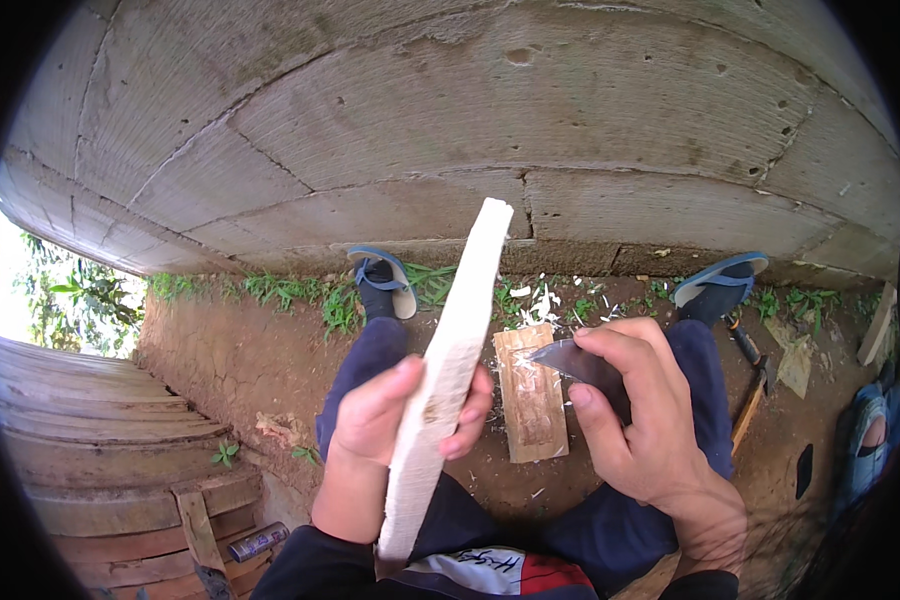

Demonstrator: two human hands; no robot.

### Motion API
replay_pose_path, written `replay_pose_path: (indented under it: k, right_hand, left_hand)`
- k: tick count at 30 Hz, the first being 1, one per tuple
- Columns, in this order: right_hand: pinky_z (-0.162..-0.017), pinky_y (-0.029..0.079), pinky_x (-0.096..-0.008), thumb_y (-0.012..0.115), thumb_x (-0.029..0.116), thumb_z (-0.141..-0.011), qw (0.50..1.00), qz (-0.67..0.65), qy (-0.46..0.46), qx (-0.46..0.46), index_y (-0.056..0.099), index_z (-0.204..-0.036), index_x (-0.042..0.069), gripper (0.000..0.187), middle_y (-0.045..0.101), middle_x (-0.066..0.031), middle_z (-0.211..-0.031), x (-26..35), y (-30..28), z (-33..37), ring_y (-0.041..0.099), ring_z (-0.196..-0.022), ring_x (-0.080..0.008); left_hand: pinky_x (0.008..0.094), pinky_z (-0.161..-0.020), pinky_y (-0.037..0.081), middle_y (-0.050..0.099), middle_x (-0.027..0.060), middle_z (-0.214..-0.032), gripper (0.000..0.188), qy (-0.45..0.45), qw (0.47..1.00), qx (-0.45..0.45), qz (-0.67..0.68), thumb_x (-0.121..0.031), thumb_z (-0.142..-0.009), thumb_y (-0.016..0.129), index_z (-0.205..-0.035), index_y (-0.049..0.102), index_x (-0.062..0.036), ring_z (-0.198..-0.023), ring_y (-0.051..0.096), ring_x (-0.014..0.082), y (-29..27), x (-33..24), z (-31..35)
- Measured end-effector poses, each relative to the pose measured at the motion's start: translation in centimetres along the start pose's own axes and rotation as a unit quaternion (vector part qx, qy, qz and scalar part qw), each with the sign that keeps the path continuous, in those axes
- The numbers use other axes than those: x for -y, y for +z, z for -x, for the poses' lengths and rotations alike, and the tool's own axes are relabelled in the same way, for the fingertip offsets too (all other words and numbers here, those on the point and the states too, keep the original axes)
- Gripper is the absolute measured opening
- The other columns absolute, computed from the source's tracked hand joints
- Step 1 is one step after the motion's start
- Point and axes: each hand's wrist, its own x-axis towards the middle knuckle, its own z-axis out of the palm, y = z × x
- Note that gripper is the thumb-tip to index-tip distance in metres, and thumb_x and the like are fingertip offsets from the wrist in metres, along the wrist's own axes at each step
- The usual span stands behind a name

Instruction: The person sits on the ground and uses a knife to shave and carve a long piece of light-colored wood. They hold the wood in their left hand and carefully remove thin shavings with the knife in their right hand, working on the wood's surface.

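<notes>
A long pale piece of wood [452, 360], narrowed toward its far end and rough-cut along its sides, slants up from my lap. My left hand [368, 412] is wrapped round it below the middle, thumb on one side and fingers on the other. To the right, my right hand [648, 425] pinches a dark knife blade [595, 372] between thumb and fingers. The blade's tip points left toward the wood but stays apart from it. Its handle, if any, is hidden by the palm. Beneath the blade, a flat wooden block [536, 420] lies on the ground between my legs.
White wood shavings [540, 302] litter the dirt by the concrete block wall [530, 120]. A hammer-like tool [753, 385] lies beside my right leg. Stacked boards [110, 460] and a can [258, 542] are on the left. Another person's clothed leg [867, 440] shows at far right.
</notes>
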Motion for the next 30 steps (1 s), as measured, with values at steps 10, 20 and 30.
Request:
replay_pose_path:
  k: [10,20,30]
  right_hand:
    - [-0.060,0.055,-0.0391,0.063,0.006,-0.085,0.997,-0.020,0.013,0.070,0.054,-0.122,0.009,0.038,0.057,-0.0116,-0.101,-0.2,1.6,0.2,0.065,-0.074,-0.0306]
    - [-0.051,0.054,-0.0361,0.066,0.007,-0.081,1.000,0.020,-0.001,0.020,0.060,-0.115,0.011,0.035,0.056,-0.0087,-0.096,-0.6,3.5,0.6,0.064,-0.065,-0.0271]
    - [-0.050,0.054,-0.0315,0.065,0.004,-0.075,0.997,0.059,-0.026,0.035,0.066,-0.109,0.013,0.035,0.056,-0.0064,-0.096,-0.5,4.2,1.3,0.064,-0.062,-0.0198]
  left_hand:
    - [0.0244,-0.072,0.047,0.052,0.0043,-0.100,0.042,0.012,0.974,-0.120,-0.193,-0.025,-0.098,0.051,-0.131,0.043,-0.0004,-0.081,0.055,0.0116,1.1,0.7,-0.6]
    - [0.0225,-0.053,0.046,0.056,0.0113,-0.100,0.049,0.101,0.969,-0.102,-0.203,-0.032,-0.095,0.049,-0.128,0.044,0.0040,-0.067,0.056,0.0135,1.7,1.2,-0.6]
    - [0.0230,-0.051,0.044,0.059,0.0092,-0.086,0.056,0.089,0.916,-0.259,-0.294,-0.043,-0.097,0.043,-0.123,0.049,0.0063,-0.063,0.056,0.0119,2.7,2.1,-0.7]
